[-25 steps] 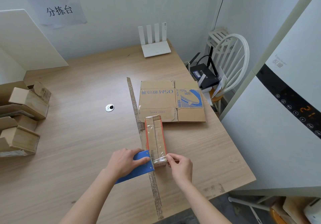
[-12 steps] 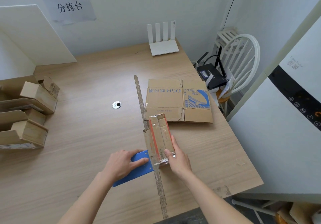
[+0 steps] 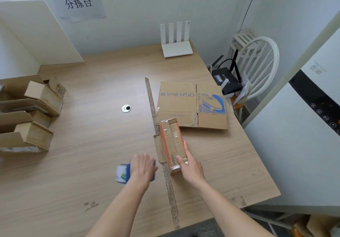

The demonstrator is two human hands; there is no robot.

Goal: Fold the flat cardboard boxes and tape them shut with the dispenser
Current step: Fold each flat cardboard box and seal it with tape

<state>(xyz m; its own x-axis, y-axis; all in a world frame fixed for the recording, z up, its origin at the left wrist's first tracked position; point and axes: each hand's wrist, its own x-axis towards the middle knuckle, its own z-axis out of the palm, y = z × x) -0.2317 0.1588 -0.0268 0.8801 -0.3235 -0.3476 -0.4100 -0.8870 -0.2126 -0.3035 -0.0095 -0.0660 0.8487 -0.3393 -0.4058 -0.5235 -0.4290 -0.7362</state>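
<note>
A small folded cardboard box (image 3: 172,141) with red edges and clear tape along its top lies lengthwise on the wooden table (image 3: 95,144). My right hand (image 3: 189,165) lies along its right side, fingers straight against the box and thumb on its near end. To the left, my left hand (image 3: 142,167) grips the blue tape dispenser (image 3: 122,174), whose clear tape roll sticks out on the left. A flat printed cardboard box (image 3: 191,106) lies just beyond the small box.
Several folded small boxes (image 3: 31,115) are stacked at the table's left edge. A strip of old tape (image 3: 152,111) runs along the table. A white router (image 3: 176,47), a metal grommet (image 3: 126,108), a white chair (image 3: 257,65) and a white appliance (image 3: 298,135) at right.
My left hand has pulled the dispenser away from the box to the left. My right hand has moved from the box's near end to its right side.
</note>
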